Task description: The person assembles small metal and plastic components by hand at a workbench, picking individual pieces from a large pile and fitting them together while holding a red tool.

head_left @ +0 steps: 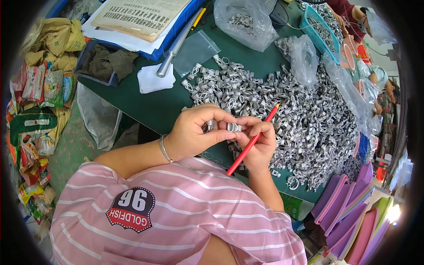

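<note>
My left hand (191, 132) pinches a small silver metal ring piece (233, 127) between thumb and forefinger. Another ring piece (210, 125) is tucked in its curled fingers. My right hand (259, 148) meets it from the other side, its fingertips closed on the same piece. A red pencil (240, 159) slants through the right hand, its yellowish end up and away from me. Just beyond both hands spreads a large heap of similar grey metal pieces (282, 115), many looking linked in clusters, on a dark green table (128, 101).
Left of the heap lie white paper slips (154, 80), a tapered metal rod (179, 44) and a zip bag (196, 51). A blue tray (157, 54) holds papers. Plastic bags (247, 28) and a turquoise basket (309, 22) stand farther back. Purple foam sheets (340, 203) rise at right; other people sit beyond.
</note>
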Demonstrator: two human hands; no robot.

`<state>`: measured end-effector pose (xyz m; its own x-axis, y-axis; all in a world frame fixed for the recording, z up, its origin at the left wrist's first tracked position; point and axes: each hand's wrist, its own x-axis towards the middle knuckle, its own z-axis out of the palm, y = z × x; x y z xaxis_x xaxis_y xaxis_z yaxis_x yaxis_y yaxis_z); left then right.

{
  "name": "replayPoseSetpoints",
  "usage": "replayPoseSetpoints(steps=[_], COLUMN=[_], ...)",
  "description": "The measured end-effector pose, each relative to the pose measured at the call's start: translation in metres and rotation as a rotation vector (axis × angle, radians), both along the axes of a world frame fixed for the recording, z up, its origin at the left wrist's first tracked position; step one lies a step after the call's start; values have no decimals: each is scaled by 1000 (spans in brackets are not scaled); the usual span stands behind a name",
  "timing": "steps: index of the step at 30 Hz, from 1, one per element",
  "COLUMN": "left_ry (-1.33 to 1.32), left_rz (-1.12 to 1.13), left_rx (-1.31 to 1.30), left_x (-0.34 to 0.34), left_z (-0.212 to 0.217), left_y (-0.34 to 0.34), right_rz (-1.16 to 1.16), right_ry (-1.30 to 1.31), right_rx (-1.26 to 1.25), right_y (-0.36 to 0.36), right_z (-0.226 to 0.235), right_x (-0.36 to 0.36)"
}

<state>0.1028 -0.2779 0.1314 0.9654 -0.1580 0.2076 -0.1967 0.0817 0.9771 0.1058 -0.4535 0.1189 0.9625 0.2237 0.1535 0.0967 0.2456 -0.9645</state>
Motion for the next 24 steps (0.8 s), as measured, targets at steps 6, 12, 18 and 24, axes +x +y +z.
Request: replayPoseSetpoints(steps=[6,12,18,24], left_ry=[492,525,531,522], left_rz=[-139,-157,-132,-114], left_rx=[130,41,37,-25], left_x=[4,5,3,2], left_z=[4,-1,3,1], left_y=[-4,-9,-17,-14], right_rz=[-93,-394,-1067,-1159], right_ry=[-330,-132,-451,-109], right_rx=[-324,-195,74,103], right_y=[-14,-88,-279,-326], right_z=[18,75,136,122], right_x=[2,37,112,111])
